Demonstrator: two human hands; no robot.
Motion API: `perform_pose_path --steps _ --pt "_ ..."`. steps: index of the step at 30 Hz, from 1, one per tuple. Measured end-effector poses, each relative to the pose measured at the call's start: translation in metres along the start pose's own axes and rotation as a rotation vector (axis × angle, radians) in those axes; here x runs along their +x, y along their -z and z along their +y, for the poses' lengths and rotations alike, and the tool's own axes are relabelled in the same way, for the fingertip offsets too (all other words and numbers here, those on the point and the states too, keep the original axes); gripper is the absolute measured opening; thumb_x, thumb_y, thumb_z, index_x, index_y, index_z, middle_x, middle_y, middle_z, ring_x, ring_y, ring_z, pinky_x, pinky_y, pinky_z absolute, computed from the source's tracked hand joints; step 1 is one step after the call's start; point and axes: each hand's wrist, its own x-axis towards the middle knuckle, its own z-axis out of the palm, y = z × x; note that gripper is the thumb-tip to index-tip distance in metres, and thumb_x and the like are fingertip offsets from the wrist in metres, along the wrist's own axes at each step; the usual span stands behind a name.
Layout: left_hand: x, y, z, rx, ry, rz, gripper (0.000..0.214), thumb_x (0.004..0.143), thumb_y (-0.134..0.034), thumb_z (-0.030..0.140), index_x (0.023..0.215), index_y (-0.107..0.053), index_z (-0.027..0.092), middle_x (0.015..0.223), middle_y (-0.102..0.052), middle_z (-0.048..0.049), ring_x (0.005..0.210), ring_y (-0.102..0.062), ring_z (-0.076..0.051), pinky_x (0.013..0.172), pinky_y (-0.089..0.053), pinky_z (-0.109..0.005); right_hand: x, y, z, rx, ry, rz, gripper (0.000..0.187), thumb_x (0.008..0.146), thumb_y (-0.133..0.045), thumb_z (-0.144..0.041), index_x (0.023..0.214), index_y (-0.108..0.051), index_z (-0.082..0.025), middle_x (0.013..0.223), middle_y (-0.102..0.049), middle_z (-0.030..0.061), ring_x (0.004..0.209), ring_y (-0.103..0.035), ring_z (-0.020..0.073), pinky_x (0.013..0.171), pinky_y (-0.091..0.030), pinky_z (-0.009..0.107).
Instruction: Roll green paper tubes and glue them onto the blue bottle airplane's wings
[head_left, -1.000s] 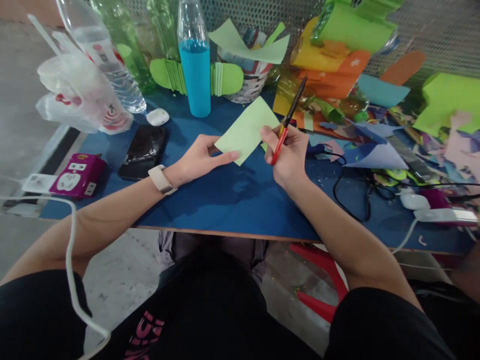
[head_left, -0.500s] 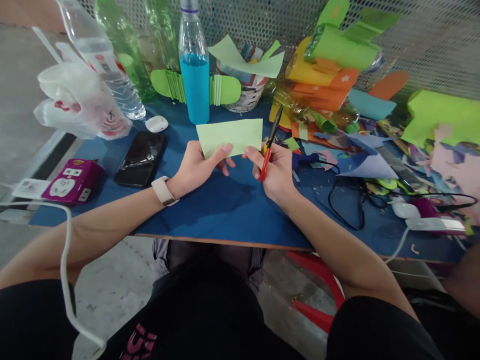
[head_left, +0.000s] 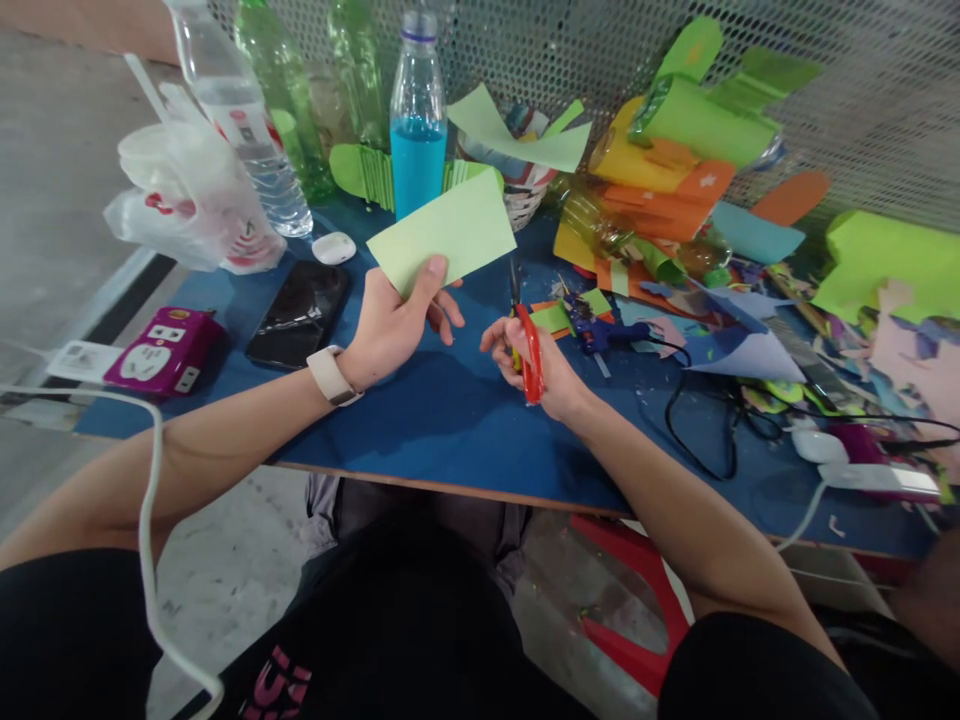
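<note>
My left hand (head_left: 397,325) pinches a light green paper rectangle (head_left: 442,231) by its lower edge and holds it up above the blue table (head_left: 450,420). A pale watch sits on that wrist. To the right, my right hand (head_left: 540,365) is closed around red-handled scissors (head_left: 527,345), whose blades point up and away from me. The two hands are a short gap apart, and the scissors do not touch the paper.
A black phone (head_left: 300,312), a white earbud case (head_left: 334,247) and a purple power strip (head_left: 163,350) lie at the left. Bottles, one with blue liquid (head_left: 417,125), stand at the back. Coloured paper scraps, a glue gun (head_left: 600,330) and black cables crowd the right.
My left hand has lifted and tilted the green paper upward. My right hand let go of the paper's edge and turned the scissors more upright, nearer to me.
</note>
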Motion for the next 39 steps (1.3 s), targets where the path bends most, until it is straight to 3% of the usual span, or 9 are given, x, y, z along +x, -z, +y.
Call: perform_pose_path --steps 4,11,15,20,26,39 --pt "0.001 0.002 0.002 -0.01 -0.007 0.022 0.059 0.108 -0.067 0.077 0.096 -0.077 0.02 0.069 -0.075 -0.0042 0.046 -0.067 -0.015 0.048 -0.057 -0.028 -0.001 0.002 -0.001 -0.07 0.033 -0.099 0.077 0.086 -0.072 -0.097 0.075 -0.051 -0.024 0.068 -0.038 -0.0056 0.055 -0.027 0.0095 0.049 -0.016 0.028" --pt "0.005 0.005 0.005 0.009 0.007 0.049 0.068 0.103 -0.067 0.085 0.095 -0.077 0.019 0.067 -0.075 -0.0047 0.045 -0.065 -0.015 0.045 -0.056 -0.027 -0.002 0.005 -0.005 -0.085 0.014 -0.13 0.08 0.086 -0.078 -0.092 0.071 -0.037 -0.025 0.066 -0.028 -0.0077 0.055 -0.022 0.0088 0.05 -0.015 0.028" --pt "0.0 0.003 0.006 0.031 0.005 -0.023 0.068 0.105 -0.065 0.084 0.095 -0.079 0.019 0.068 -0.075 -0.0064 0.047 -0.068 -0.016 0.047 -0.059 -0.028 -0.006 0.003 -0.014 -0.144 0.008 -0.177 0.082 0.087 -0.072 -0.097 0.068 -0.038 -0.025 0.064 -0.03 -0.007 0.054 -0.022 0.0079 0.049 -0.013 0.028" --pt "-0.005 0.0 0.009 0.034 0.034 -0.089 0.066 0.107 -0.065 0.081 0.098 -0.077 0.017 0.069 -0.075 -0.0081 0.042 -0.065 -0.016 0.037 -0.049 -0.026 -0.005 0.0 -0.016 -0.124 -0.016 -0.167 0.082 0.084 -0.071 -0.101 0.069 -0.041 -0.025 0.061 -0.034 -0.0072 0.052 -0.025 0.0077 0.046 -0.015 0.026" --pt "-0.006 0.0 0.012 -0.008 0.04 -0.147 0.063 0.104 -0.072 0.079 0.115 -0.076 0.017 0.066 -0.075 -0.0054 0.043 -0.068 -0.018 0.041 -0.054 -0.028 -0.003 0.001 -0.013 -0.125 -0.043 -0.138 0.085 0.08 -0.069 -0.106 0.069 -0.045 -0.025 0.058 -0.037 -0.0068 0.047 -0.03 0.0071 0.043 -0.02 0.025" --pt "-0.007 0.0 0.013 -0.041 0.077 -0.172 0.068 0.105 -0.071 0.077 0.121 -0.076 0.011 0.07 -0.079 -0.0074 0.044 -0.069 -0.016 0.046 -0.058 -0.024 -0.006 0.001 -0.008 -0.088 -0.065 -0.142 0.083 0.088 -0.064 -0.102 0.073 -0.054 -0.021 0.049 -0.044 -0.0073 0.038 -0.034 0.0047 0.038 -0.027 0.02"
